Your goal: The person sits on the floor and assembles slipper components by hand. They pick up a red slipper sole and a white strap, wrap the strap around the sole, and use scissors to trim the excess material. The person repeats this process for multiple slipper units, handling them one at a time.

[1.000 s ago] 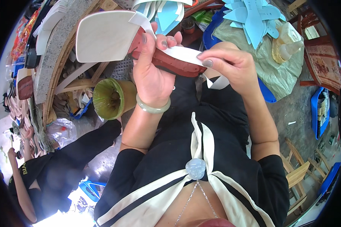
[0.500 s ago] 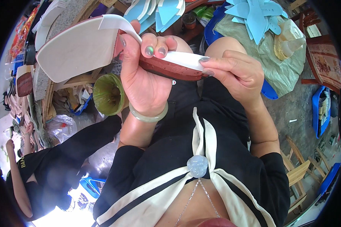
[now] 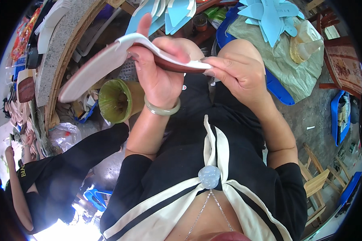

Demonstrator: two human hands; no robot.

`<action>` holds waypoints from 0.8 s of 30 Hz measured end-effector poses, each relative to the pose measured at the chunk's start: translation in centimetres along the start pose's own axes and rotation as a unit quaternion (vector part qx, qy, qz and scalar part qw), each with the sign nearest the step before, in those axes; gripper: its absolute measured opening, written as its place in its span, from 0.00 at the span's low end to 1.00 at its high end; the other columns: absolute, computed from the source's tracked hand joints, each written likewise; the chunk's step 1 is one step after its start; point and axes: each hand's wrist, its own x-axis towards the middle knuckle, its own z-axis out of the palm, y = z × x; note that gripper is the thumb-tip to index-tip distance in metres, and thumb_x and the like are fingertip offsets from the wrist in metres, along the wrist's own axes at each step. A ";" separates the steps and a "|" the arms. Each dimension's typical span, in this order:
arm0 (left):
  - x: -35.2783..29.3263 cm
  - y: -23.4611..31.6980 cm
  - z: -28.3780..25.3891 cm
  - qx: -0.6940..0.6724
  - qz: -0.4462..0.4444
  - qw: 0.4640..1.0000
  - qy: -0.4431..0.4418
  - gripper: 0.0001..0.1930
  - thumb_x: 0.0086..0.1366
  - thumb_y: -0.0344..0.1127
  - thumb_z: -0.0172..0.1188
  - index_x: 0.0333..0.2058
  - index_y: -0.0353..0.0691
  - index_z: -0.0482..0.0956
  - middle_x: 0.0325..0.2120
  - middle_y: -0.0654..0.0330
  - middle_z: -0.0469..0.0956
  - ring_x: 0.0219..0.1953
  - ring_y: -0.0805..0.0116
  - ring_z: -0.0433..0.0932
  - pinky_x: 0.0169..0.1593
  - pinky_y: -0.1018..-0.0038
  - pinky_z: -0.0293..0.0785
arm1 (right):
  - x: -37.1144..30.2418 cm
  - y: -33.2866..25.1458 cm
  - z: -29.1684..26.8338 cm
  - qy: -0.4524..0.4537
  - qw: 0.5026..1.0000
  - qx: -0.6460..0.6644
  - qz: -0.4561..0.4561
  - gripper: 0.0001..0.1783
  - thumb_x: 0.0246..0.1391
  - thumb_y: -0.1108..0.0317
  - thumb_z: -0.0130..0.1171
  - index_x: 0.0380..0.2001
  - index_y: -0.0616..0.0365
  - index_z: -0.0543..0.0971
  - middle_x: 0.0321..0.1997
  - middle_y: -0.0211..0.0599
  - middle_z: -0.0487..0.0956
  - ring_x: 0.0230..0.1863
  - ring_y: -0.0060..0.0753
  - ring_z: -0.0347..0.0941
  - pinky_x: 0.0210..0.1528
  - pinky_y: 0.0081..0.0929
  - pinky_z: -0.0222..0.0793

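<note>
A long, curved shoe sole with a pale face and a reddish-brown edge is held up in front of my lap, slanting down toward the left. A white strip runs along its upper edge. Around the sole's middle is my left hand, its thumb on the near side and one finger raised; the other fingers are blurred over the strip. My right hand pinches the narrow right end of sole and strip between thumb and forefinger.
A bin with a green liner stands at left, beside a speckled bench. Light-blue sole-shaped pieces and a glue-like bottle lie at upper right. Another person's dark-clothed leg reaches in at left; a blue tray is far right.
The sole has tilted, so its broad pale face now shows narrower and its left end hangs lower. My left fingers have uncurled from the strip; my right hand has shifted slightly left.
</note>
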 end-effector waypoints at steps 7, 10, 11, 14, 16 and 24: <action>-2.2 2.5 -3.3 0.544 -0.139 0.787 -0.254 0.32 0.47 0.46 0.70 0.50 0.38 0.74 0.42 0.53 0.77 0.47 0.59 0.74 0.46 0.69 0.70 | 2.4 0.6 -3.6 -0.017 0.981 -0.182 -0.071 0.05 0.44 0.67 0.63 0.26 0.55 0.81 0.19 0.33 0.74 0.22 0.37 0.73 0.25 0.30 0.69; 0.9 4.6 2.0 0.721 0.230 0.597 -0.267 0.26 0.40 0.32 0.74 0.41 0.38 0.78 0.37 0.55 0.76 0.41 0.58 0.75 0.43 0.66 0.70 | 3.5 -1.0 -3.3 -0.092 0.960 -0.243 -0.106 0.07 0.45 0.65 0.62 0.26 0.55 0.82 0.22 0.34 0.76 0.24 0.38 0.74 0.26 0.29 0.70; 2.5 3.8 1.6 0.725 0.219 0.579 -0.302 0.22 0.43 0.33 0.72 0.39 0.38 0.78 0.38 0.55 0.77 0.41 0.58 0.75 0.43 0.66 0.71 | 4.1 -1.6 -2.8 -0.103 0.956 -0.244 -0.125 0.08 0.46 0.64 0.62 0.27 0.56 0.82 0.23 0.35 0.77 0.24 0.38 0.74 0.26 0.29 0.70; 6.0 3.3 -0.1 0.690 -0.057 0.572 -0.440 0.11 0.56 0.32 0.61 0.39 0.38 0.79 0.32 0.54 0.80 0.36 0.55 0.79 0.38 0.69 0.73 | 6.0 -0.6 -2.3 -0.107 0.979 -0.121 -0.124 0.09 0.47 0.63 0.61 0.28 0.57 0.82 0.24 0.34 0.78 0.23 0.34 0.74 0.25 0.28 0.69; 6.3 3.3 -0.2 0.638 -0.169 0.641 -0.391 0.10 0.62 0.33 0.58 0.40 0.36 0.78 0.23 0.57 0.79 0.24 0.65 0.78 0.32 0.74 0.74 | 6.9 0.4 -3.0 -0.127 0.978 0.131 0.101 0.09 0.51 0.65 0.59 0.30 0.58 0.82 0.24 0.32 0.78 0.23 0.22 0.73 0.25 0.24 0.68; 4.7 3.6 2.6 0.451 -0.327 0.769 -0.315 0.16 0.64 0.36 0.57 0.47 0.33 0.71 0.19 0.63 0.74 0.21 0.78 0.72 0.26 0.81 0.70 | 5.3 3.6 -5.9 -0.013 0.907 0.361 0.218 0.14 0.54 0.69 0.60 0.44 0.58 0.75 0.25 0.23 0.75 0.19 0.06 0.58 0.20 0.09 0.48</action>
